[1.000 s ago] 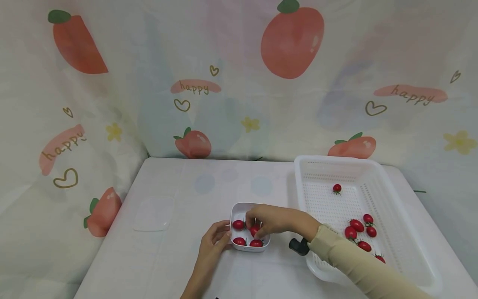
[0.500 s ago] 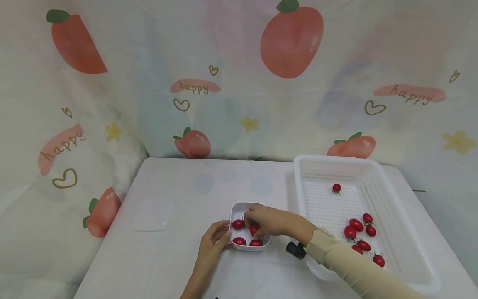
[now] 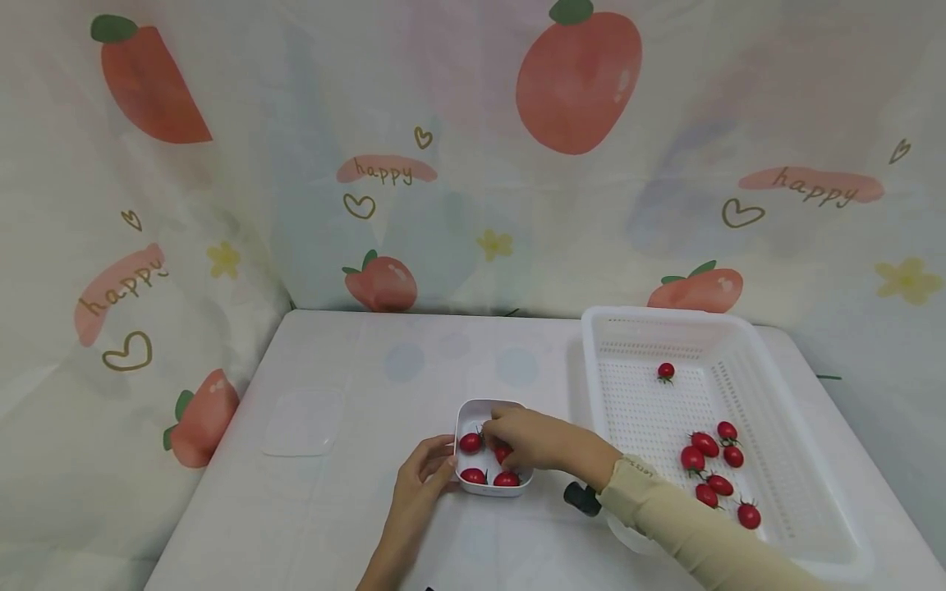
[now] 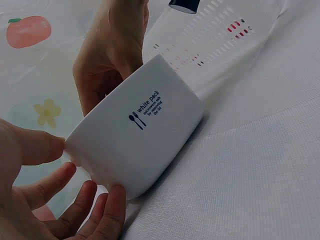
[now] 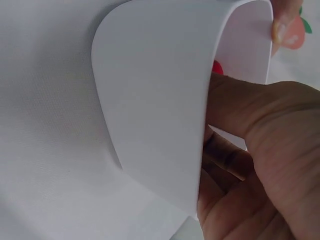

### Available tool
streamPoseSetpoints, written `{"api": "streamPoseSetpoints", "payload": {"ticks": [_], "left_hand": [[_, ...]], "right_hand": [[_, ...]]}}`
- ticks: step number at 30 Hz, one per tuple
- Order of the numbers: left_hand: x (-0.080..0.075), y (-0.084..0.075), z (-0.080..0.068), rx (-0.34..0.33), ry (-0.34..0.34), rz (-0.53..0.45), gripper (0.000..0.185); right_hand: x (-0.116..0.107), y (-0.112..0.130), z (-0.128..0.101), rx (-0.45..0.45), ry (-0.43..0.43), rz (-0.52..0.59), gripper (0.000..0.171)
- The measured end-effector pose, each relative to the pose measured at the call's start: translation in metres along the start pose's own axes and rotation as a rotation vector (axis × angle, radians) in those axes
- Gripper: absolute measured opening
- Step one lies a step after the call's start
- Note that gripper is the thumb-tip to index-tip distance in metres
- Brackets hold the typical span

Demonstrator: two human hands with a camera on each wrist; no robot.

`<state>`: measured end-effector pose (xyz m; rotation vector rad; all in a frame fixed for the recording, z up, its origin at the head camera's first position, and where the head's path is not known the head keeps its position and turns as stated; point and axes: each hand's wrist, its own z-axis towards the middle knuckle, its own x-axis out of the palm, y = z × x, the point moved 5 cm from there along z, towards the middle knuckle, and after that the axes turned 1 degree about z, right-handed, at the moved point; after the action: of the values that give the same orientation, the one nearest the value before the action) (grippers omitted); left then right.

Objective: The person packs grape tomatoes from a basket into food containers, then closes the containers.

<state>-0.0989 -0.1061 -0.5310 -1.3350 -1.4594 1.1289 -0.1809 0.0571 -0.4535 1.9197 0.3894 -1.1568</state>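
A small white plastic container stands on the table with several red cherry tomatoes inside. My left hand holds its left side; in the left wrist view the thumb is at the rim and the fingertips rest against the printed wall. From the right, my right hand reaches over the rim, fingers bent down inside. A cherry tomato shows between its thumb and fingers, partly covered by them. In the right wrist view the container's wall hides the fingertips, and only a bit of red tomato shows.
A large white perforated basket stands at the right, with several cherry tomatoes in it. A clear flat lid lies on the left of the table. Behind rises a printed cloth backdrop.
My right hand and forearm have shifted slightly left over the container, uncovering more tomatoes in the basket. The left hand and the container stay in place.
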Motion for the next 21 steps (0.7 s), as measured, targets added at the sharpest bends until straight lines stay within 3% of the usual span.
{"api": "streamPoseSetpoints", "payload": {"ticks": [9, 21], "left_hand": [[0.0, -0.001, 0.0, 0.005, 0.006, -0.01, 0.041], [0.0, 0.0, 0.0, -0.002, 0.002, 0.001, 0.041]], "right_hand": [[0.0, 0.001, 0.0, 0.017, 0.004, 0.007, 0.022], [-0.01, 0.0, -0.003, 0.043, -0.006, 0.145, 0.016]]}}
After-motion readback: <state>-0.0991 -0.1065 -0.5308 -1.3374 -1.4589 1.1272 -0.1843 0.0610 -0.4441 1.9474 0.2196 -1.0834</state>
